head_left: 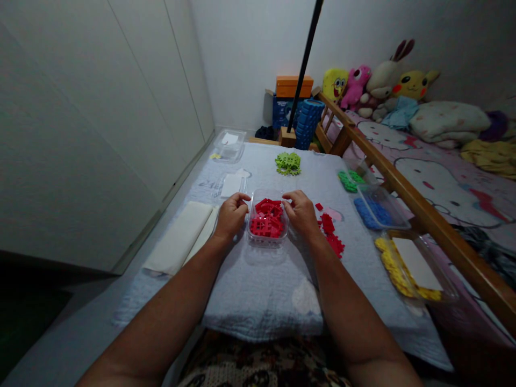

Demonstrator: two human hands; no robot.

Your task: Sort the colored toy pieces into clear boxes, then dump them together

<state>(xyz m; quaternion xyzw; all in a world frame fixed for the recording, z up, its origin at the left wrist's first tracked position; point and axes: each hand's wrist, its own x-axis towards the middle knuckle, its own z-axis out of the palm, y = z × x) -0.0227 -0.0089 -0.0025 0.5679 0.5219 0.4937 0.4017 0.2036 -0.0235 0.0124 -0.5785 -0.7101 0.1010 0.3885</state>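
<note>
A clear plastic box [267, 241] filled with red plastic pieces [266, 218] sits on a pale blue quilted cloth [262, 285] in front of me. My left hand [230, 216] grips the box's left rim, fingers curled over the far corner. My right hand [300, 213] grips the right rim the same way. More loose red pieces [331, 233] lie on the cloth just right of my right hand.
Light green pieces [288, 163] lie farther back. To the right are green pieces [349, 180], a box of blue pieces [377, 210] and a box of yellow pieces [403, 271]. Empty clear boxes [228, 146] and a folded white cloth [181, 236] lie left. A wooden bed rail [423, 215] borders the right.
</note>
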